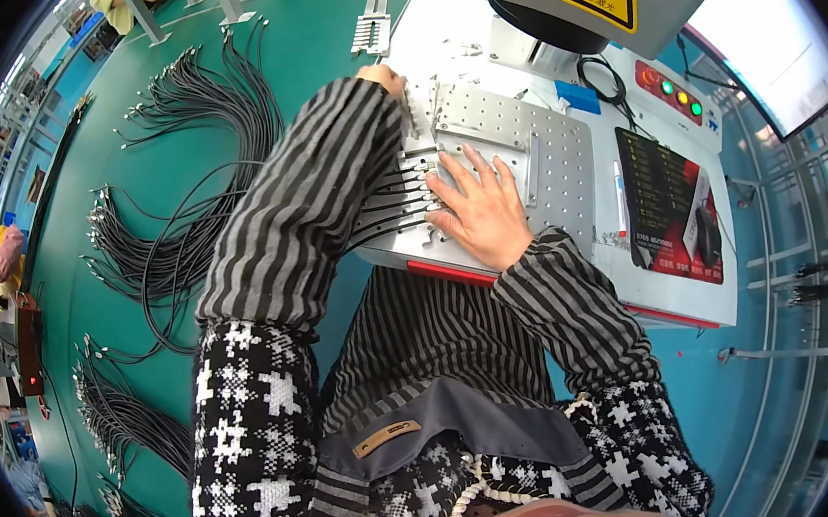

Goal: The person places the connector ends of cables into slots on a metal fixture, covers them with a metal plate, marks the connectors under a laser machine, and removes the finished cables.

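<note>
My right hand (pixel 482 211) lies with fingers spread over a metal plate (pixel 564 171) full of holes. Its fingertips are by the metal connectors of several black cables (pixel 397 199), set side by side at the plate's left edge. Farther away, my left hand (pixel 382 78) is curled beside a notched metal strip (pixel 412 119). The striped sleeve hides much of this hand, and what its fingers hold cannot be made out. A flat bar (pixel 486 119) is mounted across the plate beyond my right hand.
Bundles of black cables (pixel 248 106) lie on the green table at left. A slotted metal fixture (pixel 371 28) rests near the far edge. Above the plate hangs a machine head (pixel 551 20) with a yellow warning triangle. At right are a button box (pixel 670 90), mouse and dark mat (pixel 661 207).
</note>
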`<state>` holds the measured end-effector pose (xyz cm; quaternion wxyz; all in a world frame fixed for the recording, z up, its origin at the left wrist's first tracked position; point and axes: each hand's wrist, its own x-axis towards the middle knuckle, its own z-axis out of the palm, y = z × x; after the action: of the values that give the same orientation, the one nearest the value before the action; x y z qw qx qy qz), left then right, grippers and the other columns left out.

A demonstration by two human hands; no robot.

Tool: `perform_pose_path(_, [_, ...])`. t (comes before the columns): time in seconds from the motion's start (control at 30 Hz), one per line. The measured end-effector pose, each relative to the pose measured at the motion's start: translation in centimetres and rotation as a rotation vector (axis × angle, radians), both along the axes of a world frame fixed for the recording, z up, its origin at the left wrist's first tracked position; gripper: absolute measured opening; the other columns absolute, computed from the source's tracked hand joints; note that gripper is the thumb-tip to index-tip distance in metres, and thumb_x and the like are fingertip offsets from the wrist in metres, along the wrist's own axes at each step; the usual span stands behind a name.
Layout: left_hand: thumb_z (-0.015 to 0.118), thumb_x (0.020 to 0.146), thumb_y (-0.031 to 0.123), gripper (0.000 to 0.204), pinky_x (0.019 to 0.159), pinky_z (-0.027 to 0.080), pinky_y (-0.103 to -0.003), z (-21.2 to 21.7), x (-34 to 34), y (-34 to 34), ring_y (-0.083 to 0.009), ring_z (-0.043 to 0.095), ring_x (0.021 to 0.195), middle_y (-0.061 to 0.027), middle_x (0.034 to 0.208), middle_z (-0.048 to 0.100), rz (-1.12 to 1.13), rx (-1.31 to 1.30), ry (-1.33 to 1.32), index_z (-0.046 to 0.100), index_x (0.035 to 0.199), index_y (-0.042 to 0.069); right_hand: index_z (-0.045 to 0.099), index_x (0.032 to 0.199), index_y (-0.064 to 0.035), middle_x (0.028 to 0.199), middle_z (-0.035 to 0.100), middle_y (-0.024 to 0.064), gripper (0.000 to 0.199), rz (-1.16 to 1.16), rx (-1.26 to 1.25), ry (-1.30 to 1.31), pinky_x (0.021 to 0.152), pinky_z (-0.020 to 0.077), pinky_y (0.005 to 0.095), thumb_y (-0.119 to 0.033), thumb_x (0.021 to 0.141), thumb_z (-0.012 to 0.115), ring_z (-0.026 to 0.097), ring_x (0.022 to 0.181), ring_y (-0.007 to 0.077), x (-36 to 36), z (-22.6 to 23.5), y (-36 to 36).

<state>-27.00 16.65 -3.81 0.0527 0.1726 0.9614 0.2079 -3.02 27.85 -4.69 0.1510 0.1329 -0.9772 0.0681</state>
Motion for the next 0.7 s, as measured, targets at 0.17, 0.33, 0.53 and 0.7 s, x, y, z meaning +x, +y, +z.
perform_pose_path(0.17, [0.055,0.088,0.016,0.019,0.070,0.047,-0.022,5.9,5.8,-3.3,-0.0108,0.057,0.074,-0.0061,0.083,0.063,-0.213,0.639,-0.018,0.064,0.098,0.002,0.047,0.127,-0.0181,0.139,0.036,0.0065,0.052,0.017,-0.030,-0.019,0.106,0.0133,0.0514,-0.052,0.088,0.038,0.022,0.133,0.0294,0.4,-0.5,0.3])
perform_pose_path(0.33, [0.060,0.083,0.010,0.014,0.073,0.048,-0.027,5.6,16.0,-4.8,-0.0148,0.059,0.080,-0.0062,0.089,0.064,-0.615,0.664,0.104,0.064,0.093,0.002,0.046,0.127,-0.0109,0.139,0.034,0.0107,0.058,0.059,-0.025,-0.028,0.106,0.0135,0.0530,-0.054,0.090,0.035,0.022,0.133,0.0300,0.8,-0.9,2.0])
perform_pose_path(0.53, [0.059,0.081,0.012,0.015,0.077,0.047,-0.032,0.9,20.5,-6.3,-0.0214,0.060,0.083,-0.0063,0.098,0.064,-0.701,0.386,0.480,0.063,0.095,0.007,0.046,0.125,-0.0030,0.138,0.036,0.0123,0.056,0.136,-0.018,-0.027,0.106,0.0196,0.0471,-0.045,0.088,0.044,0.024,0.133,0.0281,2.9,0.1,5.5])
perform_pose_path(0.7, [0.058,0.081,0.013,0.015,0.080,0.047,-0.032,-0.5,20.8,-6.8,-0.0236,0.060,0.086,-0.0066,0.100,0.063,-0.700,0.305,0.403,0.061,0.095,0.008,0.050,0.119,-0.0018,0.135,0.040,0.0123,0.052,0.107,-0.131,0.000,0.106,0.0229,0.0419,-0.040,0.085,0.052,0.027,0.132,0.0265,4.1,0.8,5.6])
